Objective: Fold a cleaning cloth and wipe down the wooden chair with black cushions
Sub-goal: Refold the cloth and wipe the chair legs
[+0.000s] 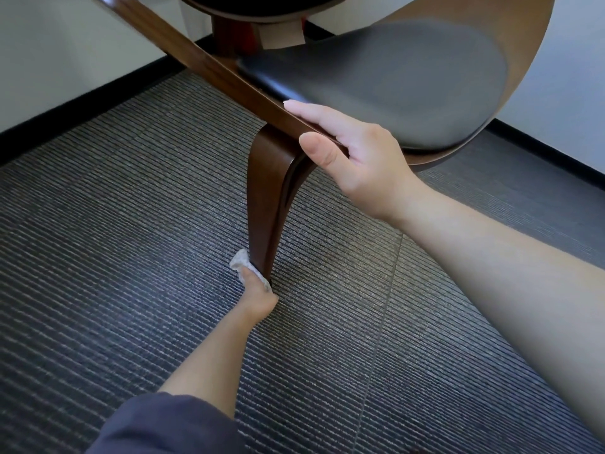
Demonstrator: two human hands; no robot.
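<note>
The wooden chair [209, 70] fills the top of the view, its black seat cushion [409, 83] lying in the curved wooden shell. Its curved front leg [265, 198] runs down to the carpet. My left hand [258, 294] holds a small pale cleaning cloth [240, 261] against the foot of that leg, low by the floor; the cloth is mostly hidden by the leg and my fingers. My right hand [357, 158] grips the chair's front wooden edge just above the leg, thumb in front and fingers over the top.
Grey striped carpet [131, 257] covers the floor all around the leg. White walls with a black baseboard [82, 103] run behind the chair at the left and right. A second black cushion [242, 4] shows at the top edge.
</note>
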